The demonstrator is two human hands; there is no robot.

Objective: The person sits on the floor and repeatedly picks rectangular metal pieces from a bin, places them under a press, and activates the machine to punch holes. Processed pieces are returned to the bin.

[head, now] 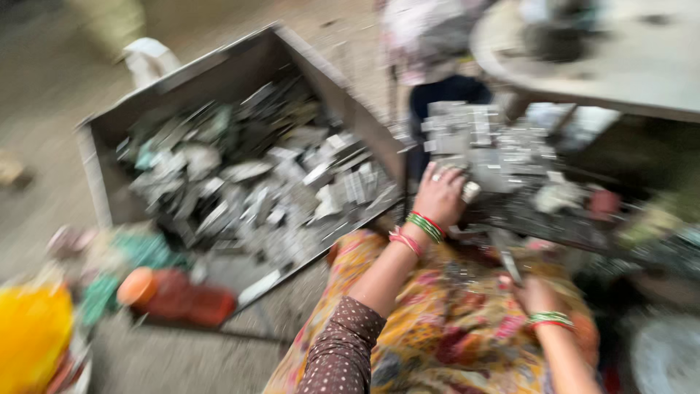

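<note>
Brown dotted sleeve at the bottom edge, forearm stretched up and forward across a lap draped in orange-and-yellow floral cloth [445, 328]. Left hand [440, 194], green and red bangles at the wrist, a ring showing, laid knuckles-up against the near edge of a heap of small grey metal pieces [488, 146]; fingers curled, apparently closed around a pale piece [471, 191] at the fingertips, though motion blur keeps the grip from being certain. Right hand [536, 294], also bangled, held low over the lap with wrist bent inward, seemingly pinching a slim grey strip [508, 264] that points up toward the heap; too smeared to confirm how tightly.

Judged from the pose: midway through picking and sorting, one piece being drawn off the heap while the other hand waits with a strip or tool. Next move likely calls for lifting the pale piece clear without dragging its neighbours down, then bringing both hands together above the lap.

Further left, well apart from both hands, a large open grey bin [350, 109] tilted toward the camera and full of similar metal scraps [255, 182]. Below it, an orange-red container [175, 295] lying on the floor and a yellow object [33, 335] at the frame's corner. Upper right, a pale round tabletop [642, 66], blurred.
</note>
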